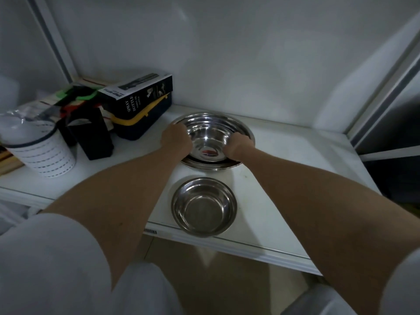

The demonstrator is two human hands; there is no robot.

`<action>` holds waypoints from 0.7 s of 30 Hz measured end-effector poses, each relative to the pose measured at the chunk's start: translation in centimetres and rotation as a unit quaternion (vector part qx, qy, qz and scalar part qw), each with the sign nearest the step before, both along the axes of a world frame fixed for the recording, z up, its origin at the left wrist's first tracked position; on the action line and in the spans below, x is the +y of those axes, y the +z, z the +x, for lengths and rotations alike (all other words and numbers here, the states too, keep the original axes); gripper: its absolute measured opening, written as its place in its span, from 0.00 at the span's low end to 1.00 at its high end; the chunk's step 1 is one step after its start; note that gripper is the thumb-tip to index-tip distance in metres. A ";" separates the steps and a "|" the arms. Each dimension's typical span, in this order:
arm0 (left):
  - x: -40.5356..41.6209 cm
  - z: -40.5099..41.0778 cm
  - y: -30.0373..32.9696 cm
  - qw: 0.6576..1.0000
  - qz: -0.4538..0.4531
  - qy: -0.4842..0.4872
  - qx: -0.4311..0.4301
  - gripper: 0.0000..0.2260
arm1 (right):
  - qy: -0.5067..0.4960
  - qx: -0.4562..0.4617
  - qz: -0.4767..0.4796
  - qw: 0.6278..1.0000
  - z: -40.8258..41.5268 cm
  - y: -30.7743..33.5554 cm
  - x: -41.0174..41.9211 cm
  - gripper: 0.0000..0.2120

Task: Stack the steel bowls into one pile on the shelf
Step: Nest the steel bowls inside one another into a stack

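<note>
A pile of nested steel bowls sits toward the back of the white shelf. A steel bowl with a sticker on its bottom is held inside the top of the pile. My left hand grips its left rim and my right hand grips its right rim. A smaller single steel bowl stands alone at the shelf's front edge, between my forearms.
On the left of the shelf stand a black spray bottle box on a dark case with a yellow band, a black holder, and a white ribbed container. The cabinet's back wall and right frame close the space.
</note>
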State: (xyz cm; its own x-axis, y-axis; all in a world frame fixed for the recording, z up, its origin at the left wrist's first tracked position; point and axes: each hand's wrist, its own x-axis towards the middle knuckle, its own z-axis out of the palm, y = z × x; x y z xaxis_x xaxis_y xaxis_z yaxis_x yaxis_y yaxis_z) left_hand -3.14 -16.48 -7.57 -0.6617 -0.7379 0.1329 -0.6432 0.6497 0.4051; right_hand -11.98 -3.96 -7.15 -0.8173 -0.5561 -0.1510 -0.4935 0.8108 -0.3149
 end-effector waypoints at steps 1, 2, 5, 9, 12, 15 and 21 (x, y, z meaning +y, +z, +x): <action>0.1 0.0 0.0 1.000 -0.004 -0.004 -0.004 0.11 | 0.002 0.009 0.003 1.000 0.0 -0.1 0.0 0.12; 0.1 0.0 -0.1 1.000 -0.008 -0.008 -0.005 0.10 | 0.000 0.019 0.005 1.000 0.1 0.0 0.1 0.13; 0.5 0.0 0.1 1.000 -0.010 -0.018 -0.012 0.09 | -0.010 0.035 -0.004 0.999 0.0 0.5 0.6 0.12; 1.5 0.5 1.0 0.999 -0.016 -0.042 -0.012 0.09 | -0.031 0.023 -0.059 0.998 0.2 1.0 1.4 0.14; 2.7 1.2 2.0 0.999 -0.009 -0.048 -0.010 0.07 | -0.057 0.035 -0.084 0.994 1.3 1.3 2.3 0.16; 3.7 2.5 2.4 0.998 0.020 -0.058 -0.029 0.05 | -0.076 0.047 -0.113 0.990 3.3 1.9 3.6 0.23; 5.1 6.9 1.5 0.995 0.041 -0.058 -0.076 0.07 | -0.085 0.015 -0.114 0.990 7.9 2.6 6.0 0.12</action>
State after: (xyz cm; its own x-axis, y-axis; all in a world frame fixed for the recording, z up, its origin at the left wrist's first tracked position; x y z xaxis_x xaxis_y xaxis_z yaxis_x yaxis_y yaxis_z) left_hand 3.79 -11.36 -6.05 -0.7502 -0.6604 -0.0327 -0.6243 0.6912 0.3639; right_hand -4.09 2.07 -4.57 -0.9041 -0.4271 -0.0117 -0.3678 0.7920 -0.4873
